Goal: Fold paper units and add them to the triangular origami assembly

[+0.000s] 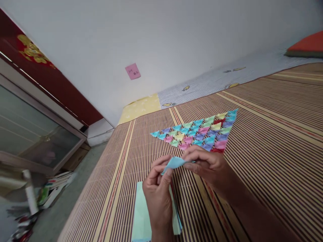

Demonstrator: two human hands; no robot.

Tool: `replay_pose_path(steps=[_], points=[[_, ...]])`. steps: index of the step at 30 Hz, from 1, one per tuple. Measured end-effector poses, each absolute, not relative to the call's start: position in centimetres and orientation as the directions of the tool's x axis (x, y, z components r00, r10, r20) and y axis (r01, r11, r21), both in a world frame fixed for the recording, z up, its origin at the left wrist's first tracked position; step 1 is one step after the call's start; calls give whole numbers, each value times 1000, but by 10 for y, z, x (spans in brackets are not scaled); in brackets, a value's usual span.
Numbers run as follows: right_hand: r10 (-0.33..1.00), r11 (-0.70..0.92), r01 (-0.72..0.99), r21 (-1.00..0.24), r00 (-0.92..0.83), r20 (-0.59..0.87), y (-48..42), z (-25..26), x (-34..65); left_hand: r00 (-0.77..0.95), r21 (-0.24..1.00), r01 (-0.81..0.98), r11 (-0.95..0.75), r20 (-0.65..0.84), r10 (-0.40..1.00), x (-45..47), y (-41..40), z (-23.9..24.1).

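Observation:
Between my two hands is a small piece of folded light-blue paper, raised above a striped mat. My left hand pinches its left end between thumb and fingers. The fingers of my right hand close on its right end. Just beyond the hands lie several small folded paper pieces in blue, green, pink, yellow, purple and red, laid out in rows as a large triangle. Partly covered by my left hand and wrist is a stack of pale-green paper sheets.
The striped mat covers a bed-like surface that drops off at the left to a grey floor. A pink note is on the white wall. A glass-panelled door stands left; a red cushion lies far right.

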State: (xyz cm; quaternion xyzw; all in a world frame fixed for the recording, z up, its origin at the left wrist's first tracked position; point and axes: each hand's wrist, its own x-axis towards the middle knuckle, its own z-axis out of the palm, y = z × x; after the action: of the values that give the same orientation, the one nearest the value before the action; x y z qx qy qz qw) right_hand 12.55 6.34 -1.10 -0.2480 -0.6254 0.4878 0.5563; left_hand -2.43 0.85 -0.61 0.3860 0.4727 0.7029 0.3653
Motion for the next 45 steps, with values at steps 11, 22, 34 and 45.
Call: replay_pose_path(steps=[11,22,34,45], points=[[838,482,-189,-856,-188,513,58,-11,125,-412,980,-21,-199,173,895,-31,7,-4],[893,367,-211,-906,-193,406,57,-13,118,-511,981,8,-193,170,843,-21,6,-6],[889,402,-214,-891,-142,435,54,-18,115,-597,969,-90,-230,132,791,-10,5,-9],[893,414,-187,-891,-108,438,54,-17,115,-598,970,-76,-229,140,789,-8,7,-11]])
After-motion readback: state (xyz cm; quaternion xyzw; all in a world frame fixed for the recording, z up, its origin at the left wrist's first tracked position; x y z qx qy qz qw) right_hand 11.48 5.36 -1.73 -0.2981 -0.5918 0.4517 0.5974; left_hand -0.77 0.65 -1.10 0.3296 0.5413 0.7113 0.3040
